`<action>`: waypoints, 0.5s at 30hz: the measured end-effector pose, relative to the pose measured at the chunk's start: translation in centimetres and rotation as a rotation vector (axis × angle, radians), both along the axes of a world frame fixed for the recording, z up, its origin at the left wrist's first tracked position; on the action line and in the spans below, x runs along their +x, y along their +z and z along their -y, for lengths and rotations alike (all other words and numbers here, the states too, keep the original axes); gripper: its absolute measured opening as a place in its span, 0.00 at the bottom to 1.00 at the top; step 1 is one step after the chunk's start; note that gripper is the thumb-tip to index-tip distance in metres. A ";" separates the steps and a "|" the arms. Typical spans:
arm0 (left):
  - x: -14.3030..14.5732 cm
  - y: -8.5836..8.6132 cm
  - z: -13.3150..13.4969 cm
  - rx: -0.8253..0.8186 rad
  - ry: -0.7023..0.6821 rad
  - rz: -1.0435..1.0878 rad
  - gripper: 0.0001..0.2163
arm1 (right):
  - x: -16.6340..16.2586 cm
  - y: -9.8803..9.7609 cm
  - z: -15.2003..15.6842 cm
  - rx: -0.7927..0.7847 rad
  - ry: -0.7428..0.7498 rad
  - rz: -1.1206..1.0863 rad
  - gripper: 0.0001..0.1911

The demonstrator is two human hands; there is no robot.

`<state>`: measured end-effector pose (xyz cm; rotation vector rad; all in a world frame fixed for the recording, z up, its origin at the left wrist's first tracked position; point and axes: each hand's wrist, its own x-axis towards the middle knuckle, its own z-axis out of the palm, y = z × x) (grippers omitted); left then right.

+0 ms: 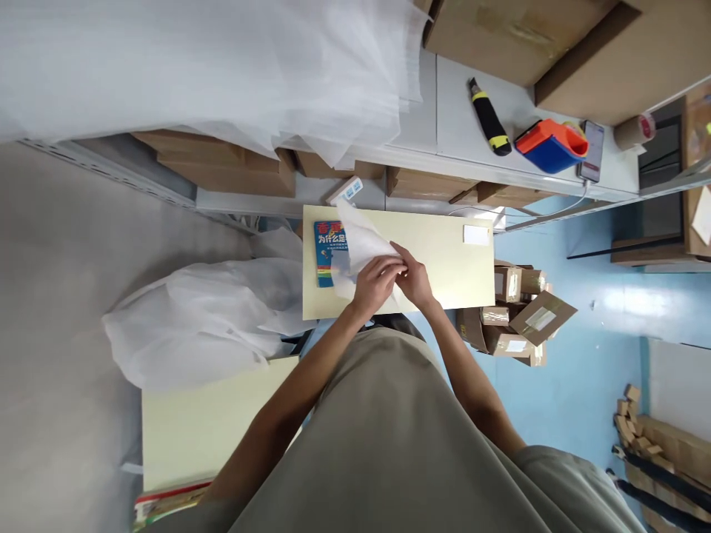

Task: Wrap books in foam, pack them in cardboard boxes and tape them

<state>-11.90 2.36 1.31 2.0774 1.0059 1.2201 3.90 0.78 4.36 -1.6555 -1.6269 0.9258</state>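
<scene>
On the pale yellow table (444, 274) lies a blue book (324, 255) with Chinese lettering and a coloured stripe along its lower edge. A thin white translucent packing sheet (364, 240) covers its right part; whether this is a single sheet or a bag I cannot tell. My left hand (375, 284) pinches the edge of the packing sheet, fingers bent. Close against it, my right hand (414, 280) also grips that edge, its thumb and fingers drawn together. The fingertips of both hands meet and partly hide each other.
White packing sheets (222, 66) overhang the shelf, where a utility knife (489, 118), a tape dispenser (549, 146) and a phone (593, 152) lie. More white sheeting (200, 318) is heaped left. Cardboard boxes (511, 344) are piled on the floor at right. A white label (476, 235) lies on the table.
</scene>
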 end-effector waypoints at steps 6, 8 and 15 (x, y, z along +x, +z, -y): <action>1.4 -1.7 2.2 0.001 0.140 -0.033 0.09 | 2.8 -0.7 0.4 0.005 -0.280 -0.187 0.23; 0.6 -3.8 2.4 -0.053 0.227 -0.040 0.07 | 4.5 -1.1 0.9 -0.001 -0.344 -0.260 0.23; -2.8 -13.1 1.3 -0.540 0.149 -0.454 0.29 | 12.2 -2.2 2.9 0.021 -0.506 -0.541 0.16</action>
